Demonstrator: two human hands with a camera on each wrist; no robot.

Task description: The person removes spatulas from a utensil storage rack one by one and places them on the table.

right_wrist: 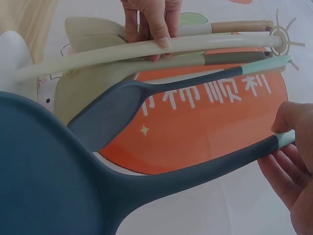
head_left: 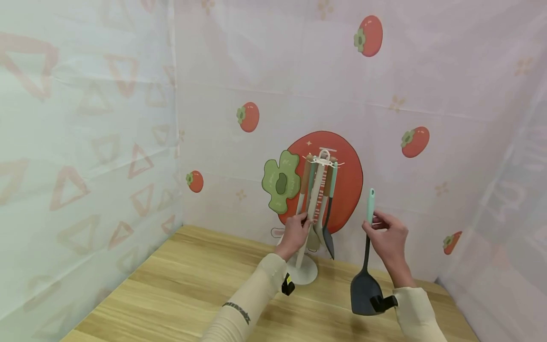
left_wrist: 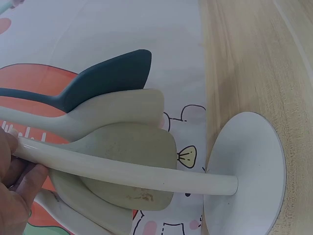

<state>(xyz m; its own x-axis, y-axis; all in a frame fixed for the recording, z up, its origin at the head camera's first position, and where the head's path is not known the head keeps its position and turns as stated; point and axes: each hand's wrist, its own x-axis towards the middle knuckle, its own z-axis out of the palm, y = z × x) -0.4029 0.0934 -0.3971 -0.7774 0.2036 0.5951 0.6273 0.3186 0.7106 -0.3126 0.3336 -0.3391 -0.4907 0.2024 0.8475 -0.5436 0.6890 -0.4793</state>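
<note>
My left hand (head_left: 295, 235) grips the white pole (left_wrist: 127, 171) of an upright utensil stand, about midway up. Several kitchen tools hang around the pole from the hooked ring (head_left: 324, 160) at its top. Among them are a dark-bladed spatula (right_wrist: 115, 110) with a mint handle and a beige-headed tool (left_wrist: 117, 107). To the right of the stand, my right hand (head_left: 390, 237) pinches a turner (head_left: 365, 292) low on its mint handle (head_left: 371, 202). This turner hangs upright, its broad dark blade down, apart from the stand. In the right wrist view the blade (right_wrist: 44, 166) looms close.
The stand's round white base (left_wrist: 254, 171) rests on a wood-grain table (head_left: 183, 285). Behind rises a pale backdrop (head_left: 273, 61) printed with red fruit. Another printed sheet (head_left: 98, 156) hangs along the left side.
</note>
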